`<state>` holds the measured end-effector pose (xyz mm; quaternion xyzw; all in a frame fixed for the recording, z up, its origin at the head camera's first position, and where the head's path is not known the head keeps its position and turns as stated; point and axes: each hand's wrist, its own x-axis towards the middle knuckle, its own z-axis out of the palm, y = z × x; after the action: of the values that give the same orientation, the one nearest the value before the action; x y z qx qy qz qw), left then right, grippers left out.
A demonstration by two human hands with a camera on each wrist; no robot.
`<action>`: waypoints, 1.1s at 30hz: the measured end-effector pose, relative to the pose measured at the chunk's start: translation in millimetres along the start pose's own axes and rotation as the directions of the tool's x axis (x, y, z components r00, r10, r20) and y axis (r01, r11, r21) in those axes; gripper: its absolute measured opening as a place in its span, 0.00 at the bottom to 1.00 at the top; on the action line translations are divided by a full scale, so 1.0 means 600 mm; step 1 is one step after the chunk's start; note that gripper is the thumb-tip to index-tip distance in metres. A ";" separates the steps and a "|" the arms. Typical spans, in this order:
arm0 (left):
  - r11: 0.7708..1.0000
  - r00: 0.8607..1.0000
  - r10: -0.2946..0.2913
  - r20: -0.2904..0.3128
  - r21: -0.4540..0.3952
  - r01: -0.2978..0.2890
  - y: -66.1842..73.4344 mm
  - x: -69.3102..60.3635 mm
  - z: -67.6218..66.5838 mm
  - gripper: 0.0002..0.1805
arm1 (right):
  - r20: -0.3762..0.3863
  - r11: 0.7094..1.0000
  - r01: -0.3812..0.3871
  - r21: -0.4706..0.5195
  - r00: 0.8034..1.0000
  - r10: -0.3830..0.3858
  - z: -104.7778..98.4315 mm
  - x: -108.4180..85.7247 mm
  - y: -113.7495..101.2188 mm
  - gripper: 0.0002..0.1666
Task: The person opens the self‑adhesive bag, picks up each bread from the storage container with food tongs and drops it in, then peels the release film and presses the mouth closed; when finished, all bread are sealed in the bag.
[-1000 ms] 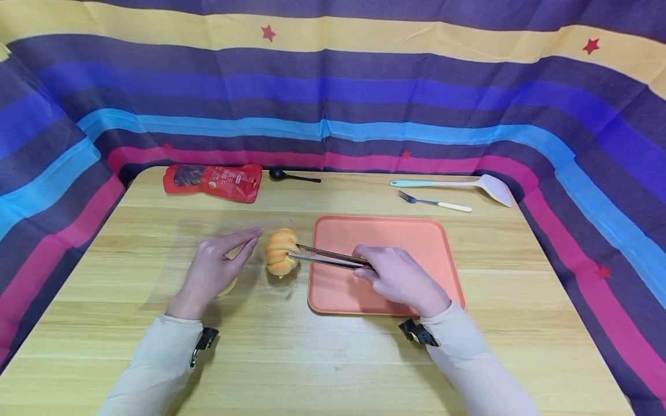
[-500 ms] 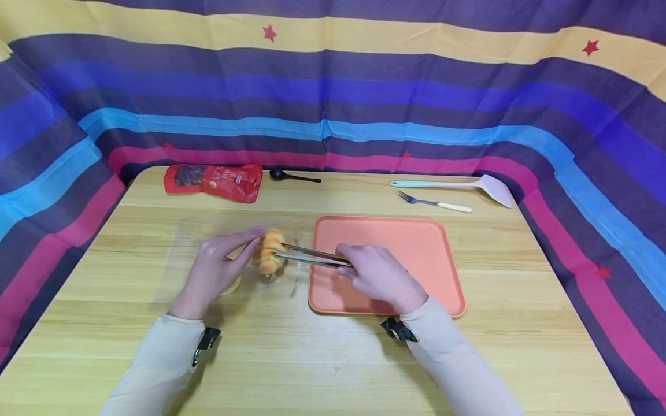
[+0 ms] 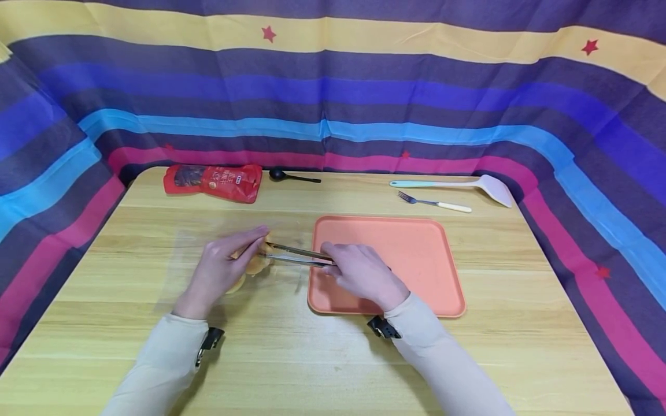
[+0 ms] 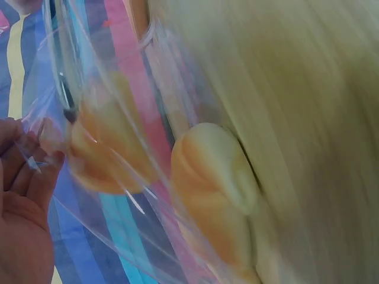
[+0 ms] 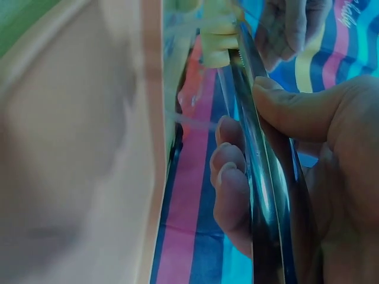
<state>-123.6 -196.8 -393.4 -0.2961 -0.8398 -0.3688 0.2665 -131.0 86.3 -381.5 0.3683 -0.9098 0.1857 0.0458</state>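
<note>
My left hand (image 3: 215, 270) pinches the upper edge of a clear plastic bag (image 3: 179, 260), lifting its mouth. My right hand (image 3: 364, 273) grips metal tongs (image 3: 298, 254), thumb on one arm and fingers on the other. The tongs' tips hold a golden bread roll (image 4: 109, 145), which the left wrist view shows behind the clear film, within the bag's mouth. Another bread roll (image 4: 207, 195) lies lower in the bag, on the table side. In the head view the left hand covers much of both rolls.
A pink tray (image 3: 387, 237) lies under and beyond the right hand. Along the back are a red food packet (image 3: 229, 182), a black spoon (image 3: 278, 174), a fork (image 3: 447, 205) and a white turner (image 3: 494, 188). A striped cloth (image 3: 322, 98) surrounds the table.
My right hand has moved left with the tongs, carrying the bread roll from beside the tray into the bag's mouth beneath the left hand. The left hand has stayed nearly still.
</note>
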 end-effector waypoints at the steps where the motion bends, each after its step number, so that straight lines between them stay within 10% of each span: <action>1: 1.000 1.000 0.001 -0.001 -0.001 -0.001 0.001 0.001 0.001 0.17 | 0.004 1.000 -0.001 0.000 1.000 0.001 0.002 0.001 0.000 0.13; 33: 0.999 0.999 -0.029 -0.029 0.033 0.030 0.001 0.004 0.023 0.18 | 0.148 0.992 -0.104 -0.068 0.983 0.113 0.017 0.037 -0.002 0.19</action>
<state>-127.9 -185.1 -399.8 -0.2740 -0.8463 -0.3628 0.2777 -146.0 67.5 -385.6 0.3296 -0.9345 0.1323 -0.0225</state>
